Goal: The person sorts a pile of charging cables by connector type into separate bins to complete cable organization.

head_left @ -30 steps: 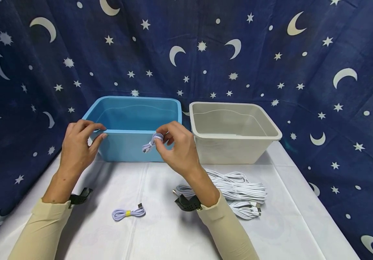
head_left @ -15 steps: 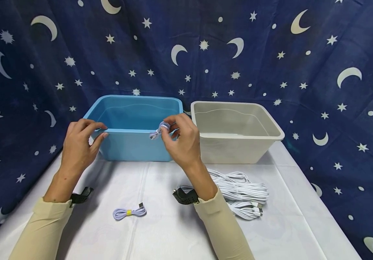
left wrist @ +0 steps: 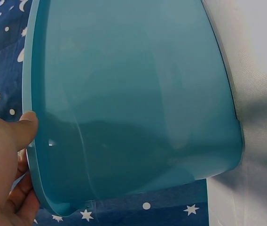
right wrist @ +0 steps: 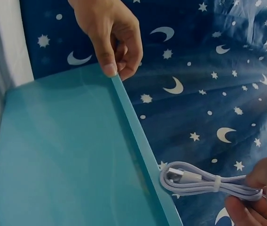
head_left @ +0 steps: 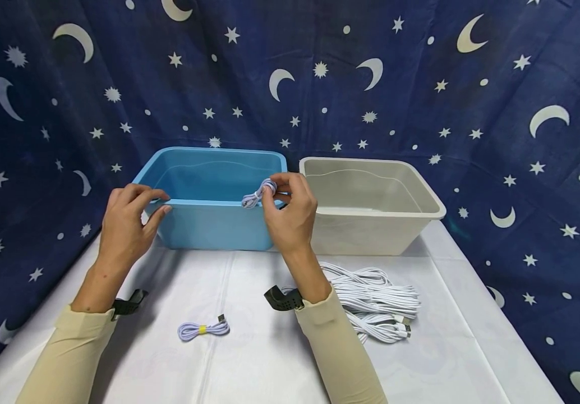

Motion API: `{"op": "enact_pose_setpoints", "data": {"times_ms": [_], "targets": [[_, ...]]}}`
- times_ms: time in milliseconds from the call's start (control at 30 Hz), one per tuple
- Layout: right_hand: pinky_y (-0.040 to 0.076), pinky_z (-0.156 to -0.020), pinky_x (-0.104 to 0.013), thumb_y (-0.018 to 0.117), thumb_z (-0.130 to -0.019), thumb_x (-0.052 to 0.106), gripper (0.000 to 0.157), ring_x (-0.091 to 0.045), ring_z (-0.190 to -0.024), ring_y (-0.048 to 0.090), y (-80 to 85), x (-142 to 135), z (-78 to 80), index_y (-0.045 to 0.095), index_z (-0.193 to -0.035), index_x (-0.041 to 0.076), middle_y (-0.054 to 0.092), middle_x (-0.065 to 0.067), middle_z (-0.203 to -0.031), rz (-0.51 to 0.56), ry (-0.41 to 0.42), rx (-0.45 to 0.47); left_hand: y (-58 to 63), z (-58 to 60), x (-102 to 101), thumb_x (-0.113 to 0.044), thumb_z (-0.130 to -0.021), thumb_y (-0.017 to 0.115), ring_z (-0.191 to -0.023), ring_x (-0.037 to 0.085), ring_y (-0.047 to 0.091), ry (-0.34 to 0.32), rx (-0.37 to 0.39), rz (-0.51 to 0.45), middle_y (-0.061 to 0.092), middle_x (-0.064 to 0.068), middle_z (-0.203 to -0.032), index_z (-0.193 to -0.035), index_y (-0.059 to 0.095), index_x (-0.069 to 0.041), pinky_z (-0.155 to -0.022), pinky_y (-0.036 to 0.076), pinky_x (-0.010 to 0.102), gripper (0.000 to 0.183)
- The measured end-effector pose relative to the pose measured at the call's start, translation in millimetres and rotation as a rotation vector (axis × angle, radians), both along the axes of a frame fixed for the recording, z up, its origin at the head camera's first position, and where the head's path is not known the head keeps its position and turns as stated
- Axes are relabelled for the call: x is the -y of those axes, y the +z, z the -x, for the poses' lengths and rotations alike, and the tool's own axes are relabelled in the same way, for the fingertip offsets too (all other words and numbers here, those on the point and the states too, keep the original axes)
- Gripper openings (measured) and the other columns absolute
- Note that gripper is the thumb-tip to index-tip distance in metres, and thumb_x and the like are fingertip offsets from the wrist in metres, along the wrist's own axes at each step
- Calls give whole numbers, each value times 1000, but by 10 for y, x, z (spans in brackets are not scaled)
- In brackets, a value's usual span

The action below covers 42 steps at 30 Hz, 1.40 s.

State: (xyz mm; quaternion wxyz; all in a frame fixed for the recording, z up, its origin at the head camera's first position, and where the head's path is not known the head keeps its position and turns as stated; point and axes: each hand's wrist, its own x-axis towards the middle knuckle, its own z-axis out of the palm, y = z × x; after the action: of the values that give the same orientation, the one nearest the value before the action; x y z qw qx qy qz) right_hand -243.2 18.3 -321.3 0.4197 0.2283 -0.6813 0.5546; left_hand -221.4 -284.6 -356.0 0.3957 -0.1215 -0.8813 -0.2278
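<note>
My right hand (head_left: pixel 292 216) pinches a coiled lavender USB cable (head_left: pixel 256 196) at the front rim of the blue bin (head_left: pixel 214 229). In the right wrist view the cable (right wrist: pixel 197 181) has a white tie round its middle and a metal plug inside the loop. It lies close against the rim there; whether it touches, I cannot tell. At the bin's front left my left hand (head_left: pixel 127 227) grips the rim between thumb and fingers. A second lavender cable (head_left: pixel 203 330), bound with a yellow tie, lies on the white cloth between the arms.
Right of the blue bin stands a beige bin (head_left: pixel 366 233). Several bundled white cables (head_left: pixel 376 300) lie on the white tablecloth (head_left: pixel 249 370) in front of it, partly behind my right forearm. A dark blue curtain (head_left: pixel 249 67) with moons and stars hangs behind.
My right hand has risen and moved slightly right, carrying the cable from in front of the blue bin's wall up to its rim. The left hand keeps its hold on the rim.
</note>
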Motion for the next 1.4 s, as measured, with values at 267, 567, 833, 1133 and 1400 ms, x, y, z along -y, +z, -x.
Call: {"op": "enact_pose_setpoints", "data": {"times_ms": [267,567,833,1133,1400], "targets": [[64,-79,-30,76,-91,-3,12,-23,-94,72,-30,19,35,69,-101,-1,66,-14,-99,79,-23,-34,1,2,-11,-8,-94,81,-113,41,51,8,10,-6,62,18,-116,-113,76,-6,-98,40,59,20],[63,-82,-28,76,-91,-4,14,-23,-97,69,-97,42,77,66,-101,-2,64,-14,-99,-24,-32,-55,-8,1,-8,-8,-94,81,-113,41,51,10,17,-12,62,18,-116,-113,76,-6,-97,40,60,20],[61,-84,-28,76,-88,-6,17,-24,-95,67,-169,26,125,67,-102,-3,63,-15,-100,-126,-12,-38,-7,18,-11,-10,-95,81,-114,40,51,2,17,-14,62,17,-116,-113,76,-7,-97,40,59,20],[58,-83,-33,74,-87,-6,14,-24,-88,66,-183,-9,121,68,-99,-1,64,-13,-98,-202,-48,-42,-9,8,-7,-10,-95,81,-115,40,50,4,27,-14,62,17,-116,-113,76,-8,-99,40,59,19],[58,-85,-41,73,-86,-6,17,-27,-92,65,-178,-28,120,70,-101,0,66,-13,-98,-254,-88,-38,-9,13,17,-9,-94,82,-113,42,51,-14,-4,-13,63,18,-116,-113,75,-7,-98,40,59,20]]}}
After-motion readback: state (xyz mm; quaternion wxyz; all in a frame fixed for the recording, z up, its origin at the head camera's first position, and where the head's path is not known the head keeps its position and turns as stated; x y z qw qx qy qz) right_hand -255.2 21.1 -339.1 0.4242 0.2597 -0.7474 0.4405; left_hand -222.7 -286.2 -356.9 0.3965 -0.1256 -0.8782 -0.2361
